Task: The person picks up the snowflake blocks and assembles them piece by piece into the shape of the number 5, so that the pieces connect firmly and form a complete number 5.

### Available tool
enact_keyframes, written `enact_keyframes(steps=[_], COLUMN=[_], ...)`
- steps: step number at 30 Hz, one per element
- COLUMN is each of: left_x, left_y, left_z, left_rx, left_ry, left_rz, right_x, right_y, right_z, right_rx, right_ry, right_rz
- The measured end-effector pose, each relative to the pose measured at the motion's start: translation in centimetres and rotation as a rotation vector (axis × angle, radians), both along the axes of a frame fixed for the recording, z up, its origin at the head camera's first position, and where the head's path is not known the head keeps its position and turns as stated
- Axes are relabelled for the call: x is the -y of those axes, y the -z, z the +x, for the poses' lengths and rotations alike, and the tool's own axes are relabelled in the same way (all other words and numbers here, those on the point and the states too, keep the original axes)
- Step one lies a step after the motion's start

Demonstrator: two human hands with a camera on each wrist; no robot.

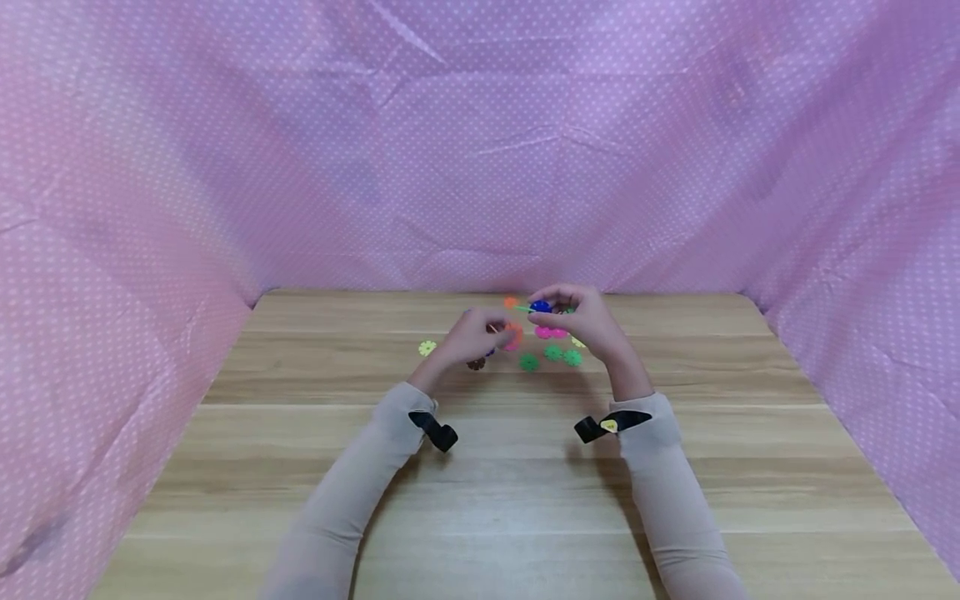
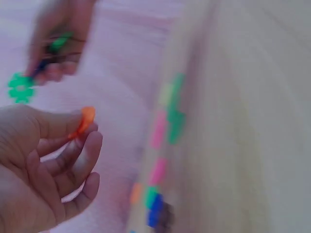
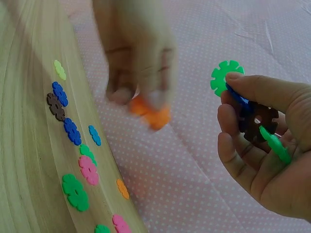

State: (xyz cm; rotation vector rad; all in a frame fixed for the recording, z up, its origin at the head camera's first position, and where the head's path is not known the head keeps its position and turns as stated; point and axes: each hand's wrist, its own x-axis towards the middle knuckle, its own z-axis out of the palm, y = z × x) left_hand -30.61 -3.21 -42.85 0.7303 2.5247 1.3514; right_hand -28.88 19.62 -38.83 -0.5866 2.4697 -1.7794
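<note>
My right hand (image 1: 588,321) pinches a small chain of joined notched discs above the table. In the right wrist view the chain shows a green disc (image 3: 219,77) at one end, a blue disc (image 3: 236,97) under the thumb, a dark brown disc (image 3: 249,127) and another green disc (image 3: 275,144) near the palm. Between thumb and fingers my left hand (image 1: 471,340) holds an orange notched disc (image 2: 87,116), blurred in the right wrist view. The two hands are close together, with the orange disc apart from the chain.
Loose notched discs lie on the wooden table (image 1: 510,467), among them a yellow disc (image 1: 427,348), a brown disc (image 3: 56,107), a pink disc (image 3: 89,170) and a green disc (image 3: 75,192). Pink dotted cloth (image 1: 480,167) hangs around the back and sides.
</note>
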Motion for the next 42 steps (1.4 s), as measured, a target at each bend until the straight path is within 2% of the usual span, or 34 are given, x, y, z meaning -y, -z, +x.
enact_keyframes(steps=[3,6,11,14,18,25,32,42], left_x=[0.4,0.9,1.4,1.5,1.4,1.3,1.1,1.2], left_y=[-1.2,-2.1,-3.1,-3.5,-3.7,-3.6,-3.3,-3.2], left_z=[0.0,0.2,0.5,0.5,0.5,0.7,0.7,0.6], left_rx=[0.072,0.155,0.225,0.249,0.264,0.257,0.254,0.24], left_ry=[-0.102,-0.17,-0.219,-0.22,-0.212,-0.187,-0.174,-0.171], left_rz=[0.158,0.308,0.438,0.487,0.507,0.442,0.484,0.456], right_x=[0.1,0.3,0.5,0.4,0.3,0.4,0.6,0.8], right_y=[0.0,0.0,0.1,0.3,0.4,0.4,0.4,0.3], right_z=[0.0,0.0,-0.2,-0.2,-0.2,-0.3,-0.2,-0.2], right_rx=[-0.004,0.004,0.02,0.013,-0.004,-0.017,-0.053,-0.07], right_ry=[0.001,-0.006,-0.023,-0.03,-0.035,-0.022,-0.004,0.024], right_rz=[0.005,-0.01,-0.069,-0.091,-0.083,-0.043,0.005,0.009])
